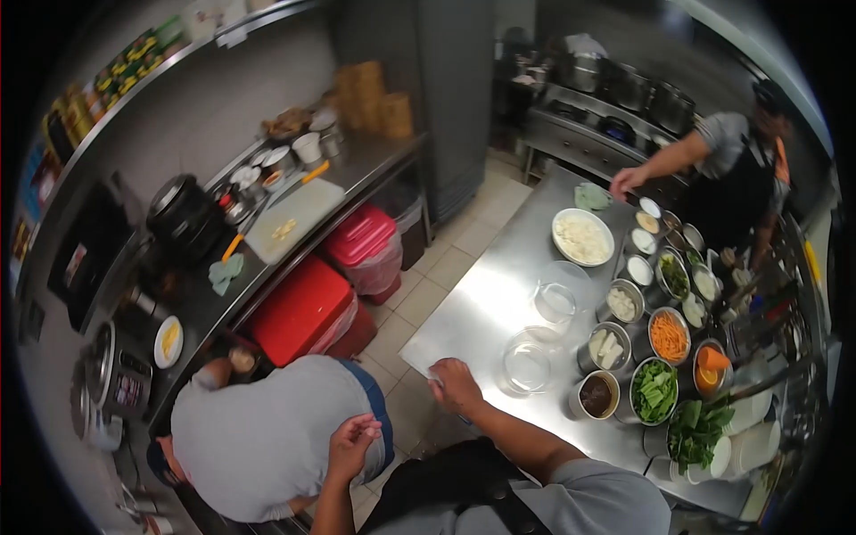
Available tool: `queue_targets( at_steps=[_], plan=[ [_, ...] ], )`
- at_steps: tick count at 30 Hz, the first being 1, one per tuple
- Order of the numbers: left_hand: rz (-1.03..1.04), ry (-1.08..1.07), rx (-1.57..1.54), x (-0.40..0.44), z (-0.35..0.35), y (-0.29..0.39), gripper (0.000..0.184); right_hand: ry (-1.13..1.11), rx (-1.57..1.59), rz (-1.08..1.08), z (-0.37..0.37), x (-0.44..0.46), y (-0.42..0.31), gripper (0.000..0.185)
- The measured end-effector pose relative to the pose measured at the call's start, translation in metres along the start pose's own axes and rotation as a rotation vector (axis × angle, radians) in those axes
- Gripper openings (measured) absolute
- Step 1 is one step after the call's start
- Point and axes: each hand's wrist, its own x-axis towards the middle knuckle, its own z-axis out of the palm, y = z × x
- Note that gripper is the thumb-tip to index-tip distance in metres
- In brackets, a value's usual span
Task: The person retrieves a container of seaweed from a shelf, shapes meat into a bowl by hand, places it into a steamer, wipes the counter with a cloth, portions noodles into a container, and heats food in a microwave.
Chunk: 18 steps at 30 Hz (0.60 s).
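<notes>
My left hand (353,446) is raised in front of my apron, beside the bent back of a co-worker in a grey shirt. Its fingers are curled together, and I cannot make out whether anything is between them. At the near left corner of the steel table (464,334), my right hand (456,388) has its fingers bent around something small and pale, too indistinct to name. Two clear round plastic containers (528,364) (556,301) stand on the table beyond it. Farther back is a white bowl of pale food (582,237).
Metal containers hold shredded carrot (668,335), leafy greens (654,390) and dark sauce (597,395). Another person (731,165) reaches over the table's far end. The bent co-worker (259,437) is at my left, near red bins (303,308) and a cutting board (294,223).
</notes>
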Motion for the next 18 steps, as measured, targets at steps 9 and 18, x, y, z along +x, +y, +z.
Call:
queue_targets(
  at_steps=[9, 18],
  plan=[
    [0.029, -0.102, 0.033, 0.024, 0.040, 0.004, 0.033, -0.027, -0.007, 0.021, -0.008, -0.002, 0.001, 0.026],
    [-0.031, -0.158, 0.069, 0.025, 0.052, -0.003, 0.033, -0.001, -0.004, 0.035, -0.003, -0.004, 0.007, 0.021]
  ],
)
